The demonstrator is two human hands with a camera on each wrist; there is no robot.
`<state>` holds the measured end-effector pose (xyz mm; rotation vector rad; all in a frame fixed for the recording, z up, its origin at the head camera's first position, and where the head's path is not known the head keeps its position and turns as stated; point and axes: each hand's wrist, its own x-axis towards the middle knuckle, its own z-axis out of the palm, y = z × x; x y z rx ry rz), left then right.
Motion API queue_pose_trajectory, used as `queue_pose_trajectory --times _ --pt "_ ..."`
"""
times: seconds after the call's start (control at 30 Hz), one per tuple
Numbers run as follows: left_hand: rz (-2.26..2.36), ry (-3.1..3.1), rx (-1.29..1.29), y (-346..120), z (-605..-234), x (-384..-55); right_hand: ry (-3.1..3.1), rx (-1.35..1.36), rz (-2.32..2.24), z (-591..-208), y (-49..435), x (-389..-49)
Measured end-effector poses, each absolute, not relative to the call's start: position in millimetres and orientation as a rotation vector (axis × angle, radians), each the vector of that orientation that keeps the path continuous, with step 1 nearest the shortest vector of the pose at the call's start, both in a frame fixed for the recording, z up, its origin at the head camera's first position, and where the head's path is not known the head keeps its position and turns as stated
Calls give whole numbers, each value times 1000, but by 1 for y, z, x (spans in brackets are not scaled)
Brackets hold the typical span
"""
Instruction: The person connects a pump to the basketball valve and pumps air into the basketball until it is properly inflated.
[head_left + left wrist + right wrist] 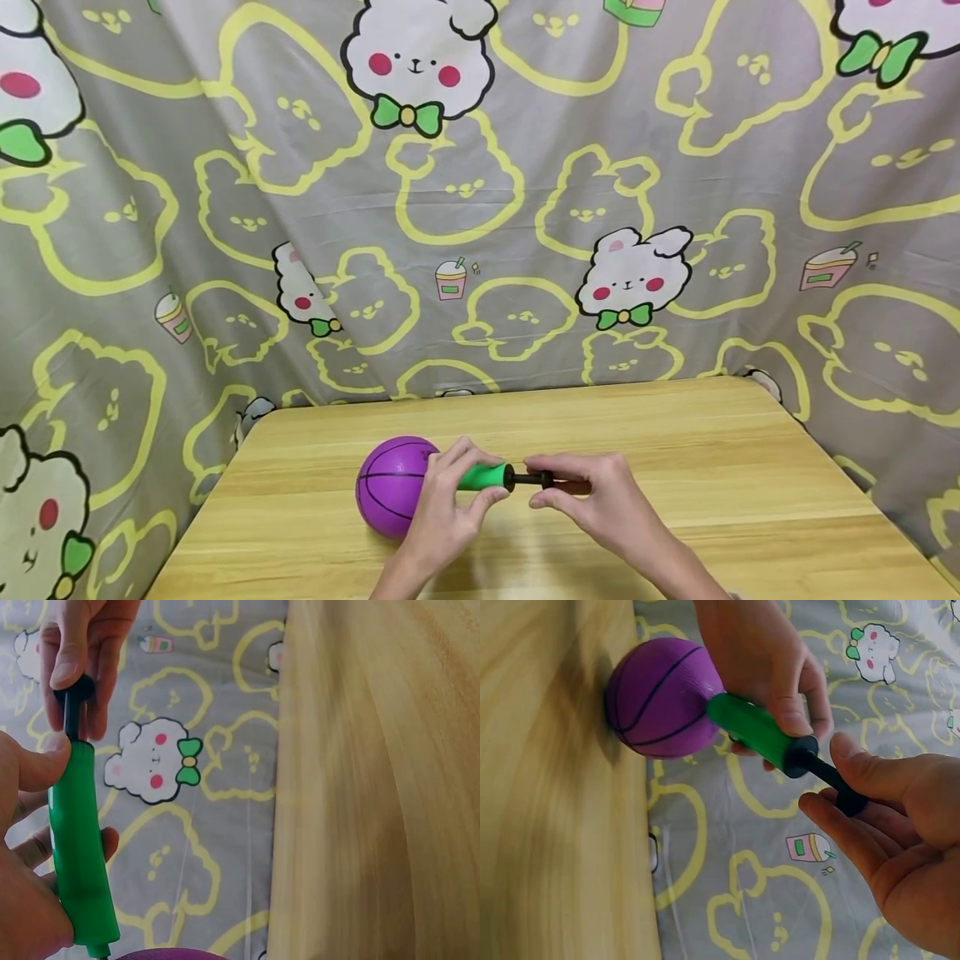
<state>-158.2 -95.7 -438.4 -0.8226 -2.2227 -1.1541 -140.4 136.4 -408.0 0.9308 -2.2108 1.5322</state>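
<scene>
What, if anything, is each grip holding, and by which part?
The left grip holds the green pump by its barrel. The right grip is at the pump's black handle; whether it clasps this is unclear.

A grey cloth (480,212) hangs in soft folds behind the table (750,500) and along both its sides. It is printed with yellow animal outlines (517,179), white red-cheeked figures (416,42) wearing green bows (429,118), and small pink drink cups (451,285). The table's top shows pale wood grain.

The ball (392,490) is purple with black lines; the pump (483,477) is green and black. Yellow animal outlines pattern the grey curtain (528,196).
</scene>
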Motion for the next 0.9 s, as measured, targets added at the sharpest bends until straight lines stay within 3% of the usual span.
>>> queue_pose_trajectory --times 0.4,0.9 --pt "-1161 -2193 -854 -88 -443 -156 -2203 908 1542 -416 125 -141" --pt "-1202 -2222 -827 -99 -441 -161 -2256 979 1493 -392 146 -135"
